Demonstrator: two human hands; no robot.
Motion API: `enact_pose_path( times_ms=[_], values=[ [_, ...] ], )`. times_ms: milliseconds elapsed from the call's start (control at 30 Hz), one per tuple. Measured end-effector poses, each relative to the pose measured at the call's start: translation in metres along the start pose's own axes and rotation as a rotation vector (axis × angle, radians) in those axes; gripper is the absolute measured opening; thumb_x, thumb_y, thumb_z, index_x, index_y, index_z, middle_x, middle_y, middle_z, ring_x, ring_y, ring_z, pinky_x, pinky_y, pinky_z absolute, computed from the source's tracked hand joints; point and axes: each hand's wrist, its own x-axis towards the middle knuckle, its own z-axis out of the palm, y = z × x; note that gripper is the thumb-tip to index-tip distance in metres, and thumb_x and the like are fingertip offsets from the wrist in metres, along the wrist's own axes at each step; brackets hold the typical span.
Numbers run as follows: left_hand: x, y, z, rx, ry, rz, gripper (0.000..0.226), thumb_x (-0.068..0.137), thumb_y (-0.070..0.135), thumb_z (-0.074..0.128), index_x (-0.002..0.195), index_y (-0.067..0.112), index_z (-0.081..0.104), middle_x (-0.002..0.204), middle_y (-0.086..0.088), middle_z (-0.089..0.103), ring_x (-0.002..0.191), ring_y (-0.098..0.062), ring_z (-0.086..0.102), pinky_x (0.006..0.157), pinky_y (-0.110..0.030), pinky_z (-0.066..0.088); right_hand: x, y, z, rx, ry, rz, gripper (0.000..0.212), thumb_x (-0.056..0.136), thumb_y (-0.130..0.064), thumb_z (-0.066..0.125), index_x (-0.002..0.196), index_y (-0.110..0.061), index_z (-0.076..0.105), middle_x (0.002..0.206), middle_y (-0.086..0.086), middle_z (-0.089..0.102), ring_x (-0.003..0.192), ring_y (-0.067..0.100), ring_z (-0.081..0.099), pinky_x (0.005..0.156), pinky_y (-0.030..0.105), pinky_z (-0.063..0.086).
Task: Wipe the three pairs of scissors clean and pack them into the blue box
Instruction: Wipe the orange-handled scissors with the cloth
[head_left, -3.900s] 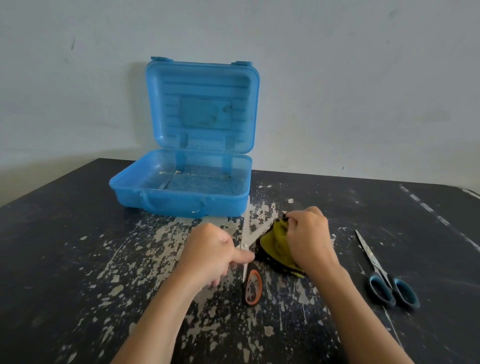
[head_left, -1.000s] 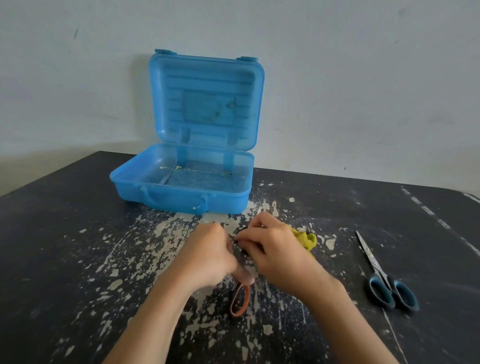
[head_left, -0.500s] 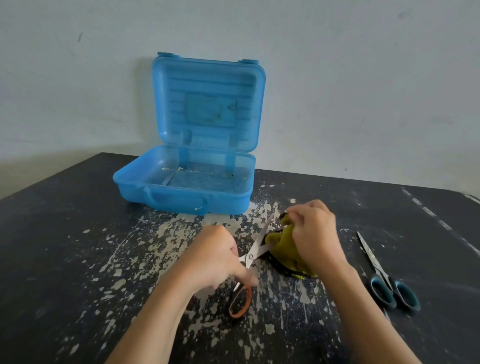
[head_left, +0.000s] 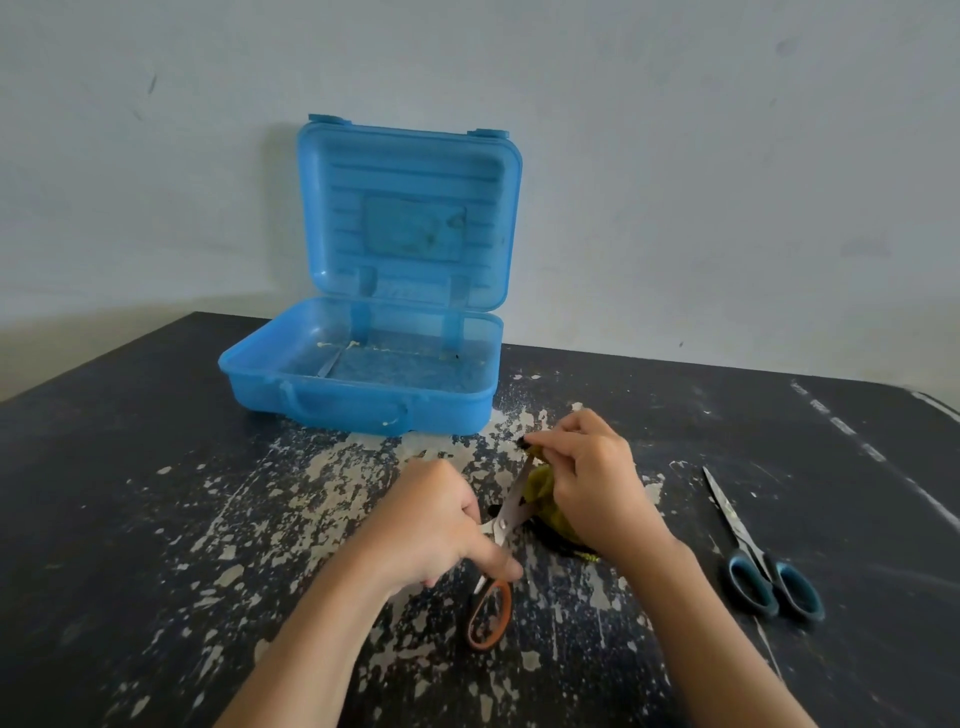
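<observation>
1. nearest the person, the orange-handled scissors (head_left: 500, 526) sit low over the dark, paint-flaked table (head_left: 156, 519). one orange loop (head_left: 488, 616) is free and points back at the person, and the blades aim away toward the box.
2. the left hand (head_left: 431, 525) is clenched round the upper handle just below the pivot. this looks like the anchor for the wipe. it should stay firm and low so the blades cannot swing or snap together while the cloth drags on them.
3. the right hand (head_left: 587, 483) pinches a yellow-green cloth (head_left: 543, 496) folded over the blade near its tip. the wipe probably goes best from the pivot outward to the tip, along the flat. keep the fingertips behind the spine of the blade and never across the edge. then turn the pair to do the other face, and work the cloth round the screw, where grime tends to collect. i cannot tell how far the blades stand open under the cloth.
4. to the right, well apart from both hands, the blue-handled scissors (head_left: 748, 551) lie flat and closed on the table, with no hand on them. they look like the next pair to wipe.
5. farther back, the blue box (head_left: 363, 410) stands open with its lid upright near the wall (head_left: 727, 182). i can make out no scissors in its tray, so packing seems not yet begun. a third pair is not in view.
</observation>
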Motion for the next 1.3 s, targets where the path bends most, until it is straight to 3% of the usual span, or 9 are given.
enact_pose_path(
  times_ms=[100, 200, 400, 633, 833, 933, 1000, 1167, 1300],
  values=[
    [0.000, -0.001, 0.000, -0.005, -0.029, -0.035, 0.041, 0.059, 0.034, 0.087, 0.062, 0.004, 0.059, 0.048, -0.006, 0.050, 0.032, -0.013, 0.035, 0.033, -0.012, 0.028, 0.004, 0.009, 0.001, -0.065, -0.049, 0.169, 0.031, 0.091, 0.003, 0.044, 0.110, -0.008, 0.065, 0.095, 0.004, 0.047, 0.079, 0.014, 0.044, 0.061, 0.012, 0.033],
    [0.003, -0.004, -0.002, -0.089, -0.006, -0.068, 0.043, 0.060, 0.031, 0.087, 0.057, 0.006, 0.053, 0.044, -0.005, 0.047, 0.032, -0.014, 0.035, 0.035, -0.017, 0.029, 0.006, 0.008, -0.012, 0.042, 0.107, 0.265, 0.026, 0.091, -0.002, 0.049, 0.105, -0.011, 0.068, 0.099, 0.003, 0.056, 0.083, 0.013, 0.051, 0.063, 0.009, 0.034],
    [0.002, -0.004, -0.004, -0.230, 0.023, -0.093, 0.043, 0.057, 0.026, 0.089, 0.074, -0.003, 0.062, 0.038, 0.002, 0.044, 0.030, -0.013, 0.033, 0.033, -0.019, 0.024, -0.007, -0.020, -0.017, 0.151, -0.230, -0.112, 0.022, 0.084, -0.007, 0.062, 0.099, -0.019, 0.072, 0.090, -0.007, 0.059, 0.070, -0.002, 0.052, 0.064, 0.006, 0.039],
    [-0.001, 0.001, 0.001, -0.139, -0.092, -0.041, 0.037, 0.058, 0.025, 0.088, 0.065, 0.004, 0.059, 0.043, -0.002, 0.044, 0.033, -0.014, 0.029, 0.034, -0.019, 0.026, 0.000, -0.001, -0.004, -0.031, -0.066, 0.028, 0.024, 0.089, -0.001, 0.051, 0.107, -0.006, 0.067, 0.090, 0.006, 0.050, 0.072, 0.014, 0.047, 0.060, 0.013, 0.035],
    [0.003, -0.003, 0.005, -0.196, -0.048, -0.118, 0.051, 0.058, 0.026, 0.089, 0.084, -0.011, 0.064, 0.054, -0.011, 0.052, 0.036, -0.016, 0.033, 0.035, -0.020, 0.027, 0.002, 0.005, -0.018, -0.014, 0.057, 0.245, 0.024, 0.090, -0.004, 0.050, 0.102, -0.013, 0.070, 0.094, 0.001, 0.056, 0.075, 0.008, 0.050, 0.058, 0.002, 0.036],
    [0.004, -0.004, 0.006, -0.201, 0.005, -0.129, 0.047, 0.056, 0.027, 0.090, 0.082, -0.003, 0.066, 0.054, -0.011, 0.050, 0.034, -0.016, 0.032, 0.037, -0.022, 0.026, -0.002, -0.009, -0.020, 0.068, -0.150, 0.149, 0.021, 0.089, -0.008, 0.054, 0.100, -0.017, 0.069, 0.092, -0.005, 0.059, 0.063, 0.000, 0.053, 0.051, 0.007, 0.038],
    [0.004, -0.005, 0.006, -0.178, 0.014, -0.112, 0.050, 0.055, 0.028, 0.090, 0.087, -0.002, 0.066, 0.050, -0.009, 0.050, 0.033, -0.015, 0.033, 0.037, -0.021, 0.027, -0.004, -0.012, -0.016, 0.004, -0.250, 0.111, 0.020, 0.090, -0.010, 0.054, 0.103, -0.017, 0.068, 0.098, -0.005, 0.059, 0.073, 0.002, 0.051, 0.060, 0.007, 0.036],
    [0.005, -0.005, 0.003, -0.176, 0.005, -0.128, 0.057, 0.057, 0.027, 0.089, 0.094, -0.007, 0.064, 0.057, -0.009, 0.056, 0.036, -0.013, 0.037, 0.036, -0.019, 0.031, 0.000, 0.003, -0.017, -0.092, -0.034, 0.189, 0.020, 0.090, -0.006, 0.050, 0.099, -0.010, 0.068, 0.101, 0.003, 0.058, 0.079, 0.009, 0.047, 0.058, 0.003, 0.034],
    [0.009, -0.009, -0.005, -0.189, 0.057, -0.173, 0.043, 0.053, 0.023, 0.091, 0.079, 0.013, 0.058, 0.070, -0.011, 0.067, 0.046, -0.013, 0.046, 0.042, -0.022, 0.036, 0.004, -0.002, -0.037, 0.083, 0.321, 0.261, 0.017, 0.088, -0.008, 0.057, 0.099, -0.015, 0.068, 0.093, -0.003, 0.060, 0.077, 0.005, 0.050, 0.067, 0.011, 0.036]
  ],
)
